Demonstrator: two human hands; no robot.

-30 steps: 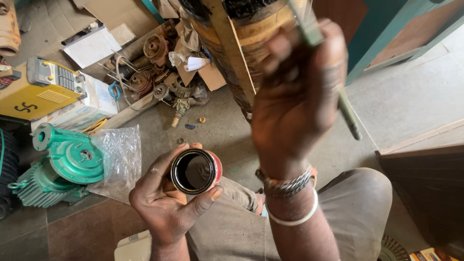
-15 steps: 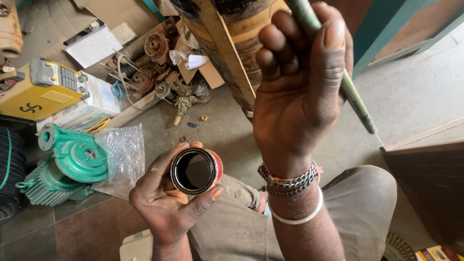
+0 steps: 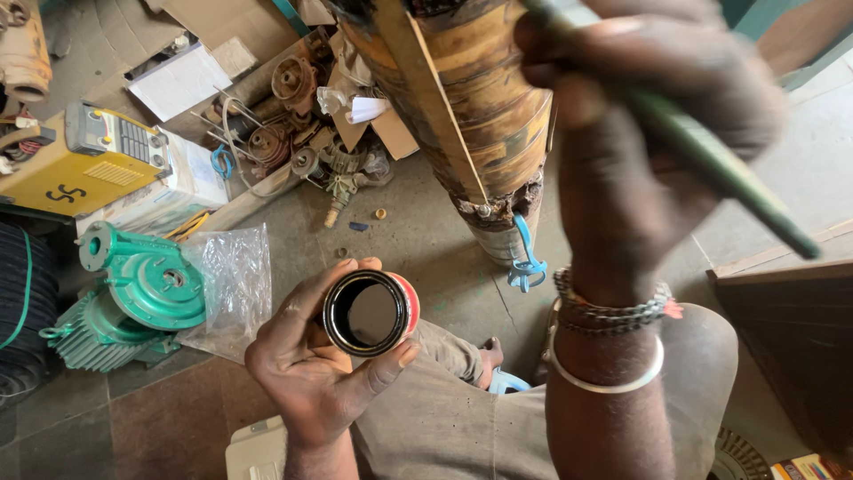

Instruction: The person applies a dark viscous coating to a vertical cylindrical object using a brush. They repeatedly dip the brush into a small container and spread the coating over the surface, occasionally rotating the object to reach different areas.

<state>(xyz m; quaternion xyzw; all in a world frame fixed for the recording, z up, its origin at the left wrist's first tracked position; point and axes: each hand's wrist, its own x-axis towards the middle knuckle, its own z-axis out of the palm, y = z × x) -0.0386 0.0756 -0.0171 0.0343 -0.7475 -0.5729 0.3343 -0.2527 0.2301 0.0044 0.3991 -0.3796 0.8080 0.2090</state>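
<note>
My left hand (image 3: 311, 369) wraps a round red tin (image 3: 371, 313) holding dark liquid, over my lap; my right hand (image 3: 640, 151) clamps a green stick (image 3: 720, 173). Yellow box (image 3: 84, 169) far left on the floor.

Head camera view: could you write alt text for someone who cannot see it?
A person's left hand holds an open round tin of dark liquid, while the right hand grips a thin green tool beside a tall brown cylinder. A green pump motor and metal parts lie on the floor.
</note>
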